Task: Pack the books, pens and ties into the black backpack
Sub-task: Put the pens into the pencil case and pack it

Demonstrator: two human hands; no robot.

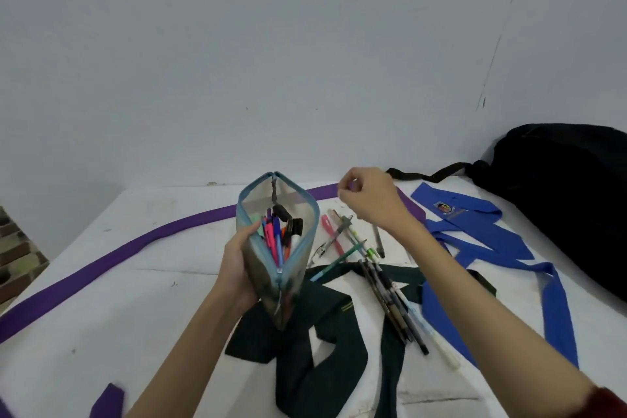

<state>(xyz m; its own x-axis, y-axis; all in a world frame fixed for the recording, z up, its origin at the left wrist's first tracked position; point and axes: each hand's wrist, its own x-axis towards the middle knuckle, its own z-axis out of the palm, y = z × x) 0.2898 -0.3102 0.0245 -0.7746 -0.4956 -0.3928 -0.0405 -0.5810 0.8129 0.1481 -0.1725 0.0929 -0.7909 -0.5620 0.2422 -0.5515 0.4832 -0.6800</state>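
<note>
My left hand (237, 268) grips a clear mesh pencil pouch (300, 214) with a light blue zipper. It is held upright and wide open, with several pens standing inside. My right hand (369, 200) hovers just right of the pouch mouth, above a scatter of loose pens (390, 295). Its fingers are loosely curled and I see nothing in them. A purple tie (118, 251), a blue tie (475, 231) and a dark green tie (305, 332) lie on the white surface. The black backpack (570, 193) sits at the far right. No books are in view.
The white surface (135, 316) ends at a grey wall behind. A backpack strap (431, 175) trails toward the purple tie. Brick flooring (17, 254) shows past the left edge. A purple tie end (108, 400) lies at the near left.
</note>
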